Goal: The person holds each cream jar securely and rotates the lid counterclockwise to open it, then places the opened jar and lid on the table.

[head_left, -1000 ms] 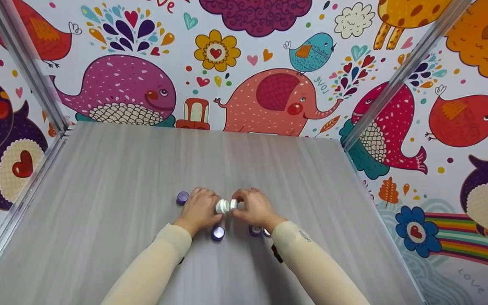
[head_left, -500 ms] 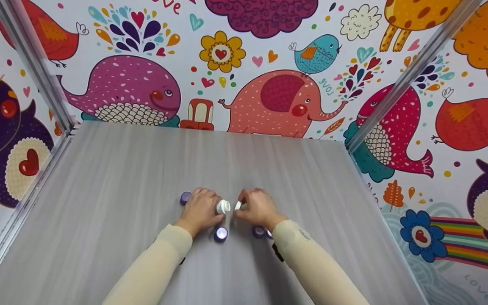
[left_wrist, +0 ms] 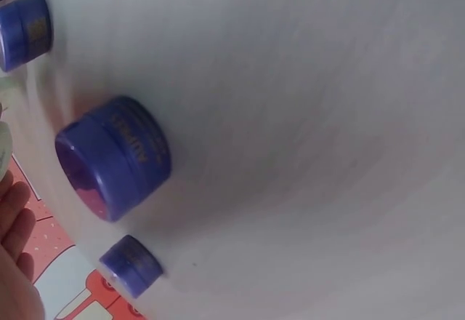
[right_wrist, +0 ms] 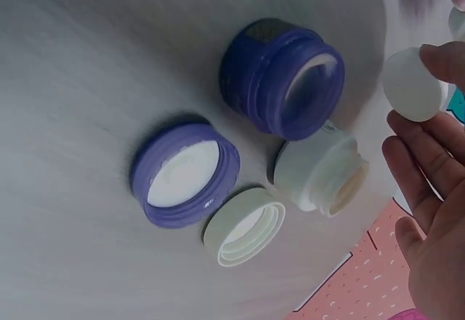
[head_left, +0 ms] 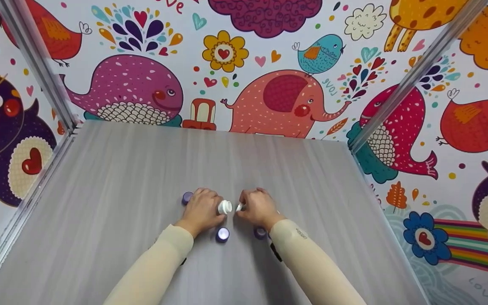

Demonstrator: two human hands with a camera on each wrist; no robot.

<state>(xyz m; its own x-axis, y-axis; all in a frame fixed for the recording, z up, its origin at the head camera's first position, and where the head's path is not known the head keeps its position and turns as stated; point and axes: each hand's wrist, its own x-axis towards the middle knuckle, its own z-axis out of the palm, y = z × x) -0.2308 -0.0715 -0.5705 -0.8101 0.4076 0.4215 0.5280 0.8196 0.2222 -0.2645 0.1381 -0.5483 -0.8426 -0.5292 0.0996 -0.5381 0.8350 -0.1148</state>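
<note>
While the left hand [head_left: 203, 207] curls round a small white cylindrical jar [head_left: 225, 206], the right hand [head_left: 259, 207] pinches a round, smooth white disc-like lid [right_wrist: 415, 84] between thumb and fingers, just right of that jar. Since a second ago the gap has widened and the lid has turned more edge-on to the head camera; the jar appears fully uncapped.

On the white jar's near side stands a squat, glossy purple jar [head_left: 223, 234]; left of it, partly behind the left hand, another round purple jar [head_left: 187, 198]. To its right and nearer the person are an open purple jar with a stepped neck [right_wrist: 287, 80], an open white-necked jar [right_wrist: 320, 171], a purple lid with a white lining [right_wrist: 185, 174] and a ridged white ring-shaped lid [right_wrist: 247, 225], all on streaked grey wood-grain tabletop [head_left: 142, 169].
</note>
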